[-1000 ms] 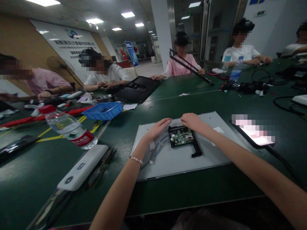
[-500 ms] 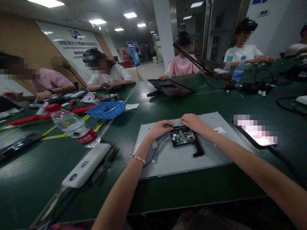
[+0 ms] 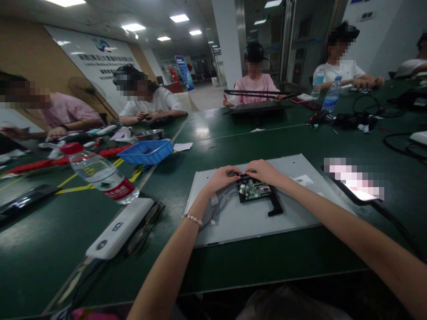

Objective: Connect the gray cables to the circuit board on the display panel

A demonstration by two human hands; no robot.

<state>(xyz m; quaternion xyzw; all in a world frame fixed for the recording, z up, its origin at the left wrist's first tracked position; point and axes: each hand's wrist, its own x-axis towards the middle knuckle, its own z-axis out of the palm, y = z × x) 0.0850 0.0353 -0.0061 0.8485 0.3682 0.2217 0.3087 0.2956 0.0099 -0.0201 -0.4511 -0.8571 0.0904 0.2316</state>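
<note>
A flat grey metal panel (image 3: 233,226) lies on the table in front of me. On it sits a black plastic bracket (image 3: 276,206) that frames a green circuit board (image 3: 255,191). My left hand (image 3: 223,178) is closed at the bracket's far left corner, thumb and fingers pinching its edge. My right hand (image 3: 263,171) is closed on the same far edge, close beside the left one; its fingertips are partly hidden. Thin grey cables (image 3: 222,205) run over the panel to the left of the board.
A red-capped water bottle (image 3: 103,175), a white power bank (image 3: 118,229) and glasses (image 3: 145,231) are on the left, with a blue basket (image 3: 147,152) behind. At right lies a lit phone (image 3: 353,180). Across the table a person handles a black frame (image 3: 260,93).
My right hand has slid left along the bracket's far edge, nearer my left hand. Across the table, the person has lowered the long black frame to level, and the dark screen there has turned.
</note>
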